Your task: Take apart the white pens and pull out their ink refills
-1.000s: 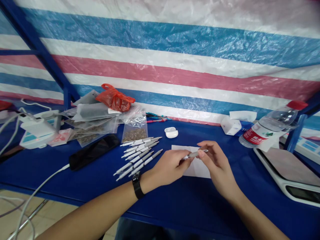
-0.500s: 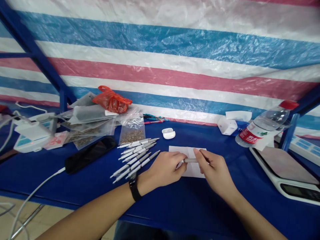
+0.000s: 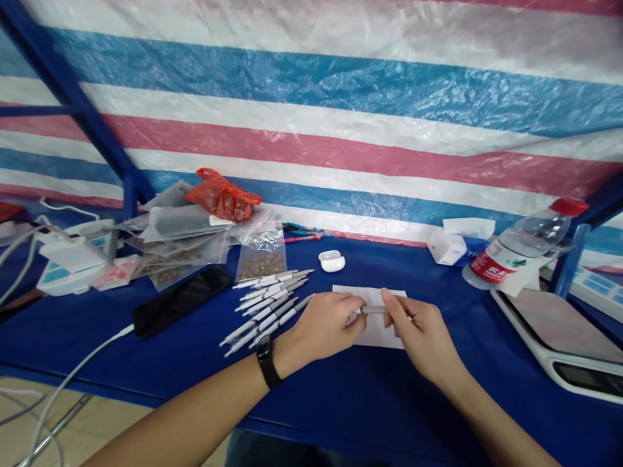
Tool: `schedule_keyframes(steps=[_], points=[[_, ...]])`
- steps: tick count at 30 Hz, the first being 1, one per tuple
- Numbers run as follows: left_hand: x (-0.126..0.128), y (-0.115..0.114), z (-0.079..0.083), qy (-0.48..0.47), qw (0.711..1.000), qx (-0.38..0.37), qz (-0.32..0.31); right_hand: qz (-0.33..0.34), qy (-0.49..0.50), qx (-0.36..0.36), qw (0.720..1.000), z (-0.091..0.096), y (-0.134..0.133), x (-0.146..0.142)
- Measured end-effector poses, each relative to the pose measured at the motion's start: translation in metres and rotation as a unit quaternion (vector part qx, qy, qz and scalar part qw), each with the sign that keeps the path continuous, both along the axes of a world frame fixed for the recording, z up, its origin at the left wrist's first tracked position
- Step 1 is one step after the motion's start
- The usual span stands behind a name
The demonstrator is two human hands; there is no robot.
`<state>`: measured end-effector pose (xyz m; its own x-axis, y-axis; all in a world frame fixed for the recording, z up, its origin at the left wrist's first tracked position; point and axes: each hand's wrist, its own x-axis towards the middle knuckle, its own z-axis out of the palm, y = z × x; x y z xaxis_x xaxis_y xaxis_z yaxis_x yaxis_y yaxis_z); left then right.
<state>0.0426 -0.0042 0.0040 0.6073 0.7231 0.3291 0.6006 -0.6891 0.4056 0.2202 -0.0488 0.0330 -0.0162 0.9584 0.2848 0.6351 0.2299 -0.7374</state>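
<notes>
Both my hands hold one grey and white pen [image 3: 374, 310] level above a white sheet of paper [image 3: 377, 332] on the blue table [image 3: 204, 363]. My left hand [image 3: 324, 327], with a black watch on the wrist, pinches the pen's left end. My right hand [image 3: 421, 334] grips its right part with curled fingers. A row of several similar pens [image 3: 267, 305] lies just left of my left hand.
A black phone [image 3: 182, 299] with a white cable lies at the left, behind it clear bags [image 3: 260, 250], a red bag [image 3: 221, 194] and a white earbud case [image 3: 331, 260]. A water bottle [image 3: 523, 250], a tissue pack [image 3: 448, 245] and a scale [image 3: 559, 337] stand at the right.
The pen has come down from a tilted hold to level, just above the paper. My right hand's fingers have curled closer round it.
</notes>
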Motion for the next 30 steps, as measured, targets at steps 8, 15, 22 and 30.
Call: schedule_keyframes(steps=[8, 15, 22, 30], points=[[-0.0039, 0.0049, 0.0045, 0.017, 1.0, -0.014, 0.005, 0.018, -0.021, 0.023, 0.999, -0.0027, 0.0005, 0.0002], [-0.0029, 0.0045, 0.0003, 0.03, 0.999, -0.015, -0.009, 0.02, -0.017, 0.012, 1.0, -0.0001, 0.0, -0.0007], [-0.0037, 0.0015, 0.0016, 0.064, 0.997, 0.013, -0.032, 0.01, -0.021, 0.006, 1.0, -0.003, 0.0009, -0.0014], [-0.0092, 0.0047, 0.0056, 0.082, 0.995, 0.044, -0.035, 0.059, 0.003, -0.015, 0.998, -0.0015, 0.0002, -0.0022]])
